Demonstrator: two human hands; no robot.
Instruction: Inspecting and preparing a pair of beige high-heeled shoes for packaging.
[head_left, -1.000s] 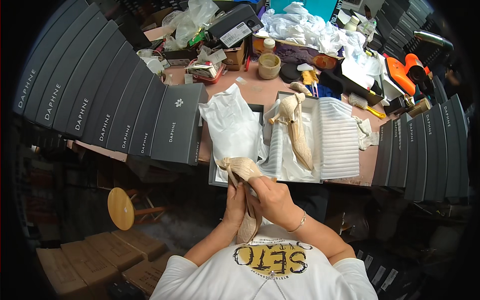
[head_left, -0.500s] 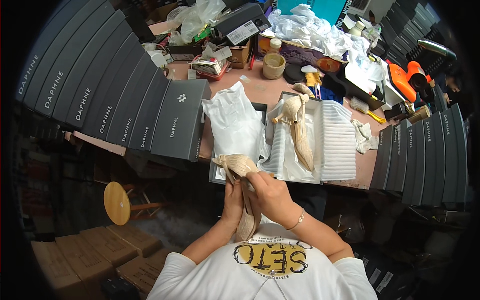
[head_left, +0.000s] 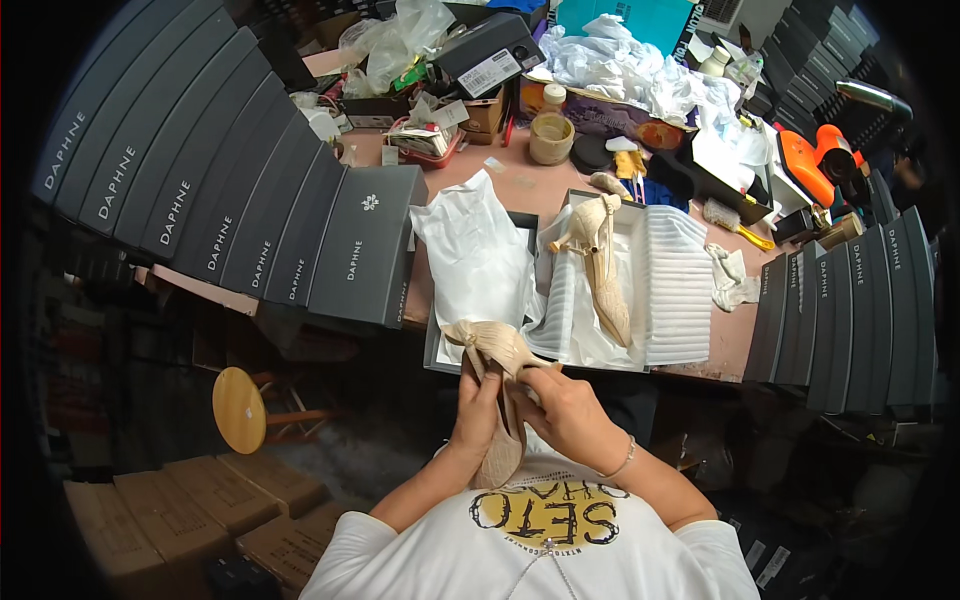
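Note:
A beige heeled shoe (head_left: 503, 345) is held between both hands close to my body, its pointed toe toward my shirt and its closed, gathered heel end away from me. My left hand (head_left: 474, 418) grips its side from the left. The fingers of my right hand (head_left: 572, 408) are closed on its right side near the heel; the heel itself is mostly hidden there. Beyond my hands, the matching beige shoe (head_left: 603, 285) lies on white paper in an open shoebox (head_left: 640, 212). White tissue paper (head_left: 468, 250) covers another open dark box (head_left: 431, 352) to its left.
Dark shoeboxes (head_left: 360, 250) are stacked along the left, with more shoeboxes (head_left: 860, 310) on the right. Ribbed white padding (head_left: 677, 285) hangs over the open box's right side. Behind stand a jar (head_left: 551, 139), a yellow-handled brush (head_left: 737, 222) and crumpled paper (head_left: 620, 65).
Both hands and the held shoe have shifted slightly right and toward me. My right hand has moved a little down along the shoe's side. The view has shifted slightly.

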